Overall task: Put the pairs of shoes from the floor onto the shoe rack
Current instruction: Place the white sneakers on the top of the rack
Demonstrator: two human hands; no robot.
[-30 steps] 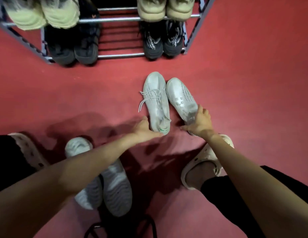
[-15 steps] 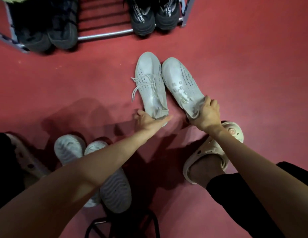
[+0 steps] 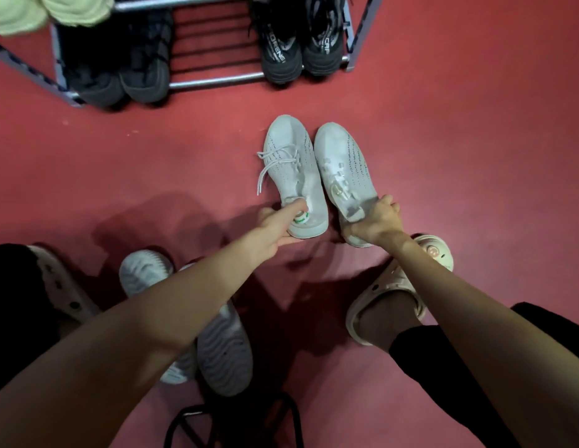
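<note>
Two white knit sneakers lie side by side on the red floor, toes toward the rack. My left hand (image 3: 275, 226) grips the heel of the left sneaker (image 3: 291, 166), thumb inside the collar and fingers under the sole. My right hand (image 3: 373, 221) is closed around the heel of the right sneaker (image 3: 344, 163). The metal shoe rack (image 3: 214, 81) stands at the top, with a dark grey pair (image 3: 120, 76) on its lowest shelf at left and a black pair (image 3: 301, 43) at right. A second white pair (image 3: 217, 344) lies near me, partly under my left forearm.
Pale yellow-green shoes (image 3: 39, 11) sit on a higher rack shelf at top left. My feet wear cream clogs, one at right (image 3: 401, 286), one at far left (image 3: 55, 286). A black metal frame (image 3: 236, 418) shows at the bottom edge. An open gap lies between the two pairs on the lowest shelf.
My left hand went from resting open behind the left sneaker's heel to gripping it. My right hand kept its hold on the right sneaker. The view shifted downward, then back up a little.
</note>
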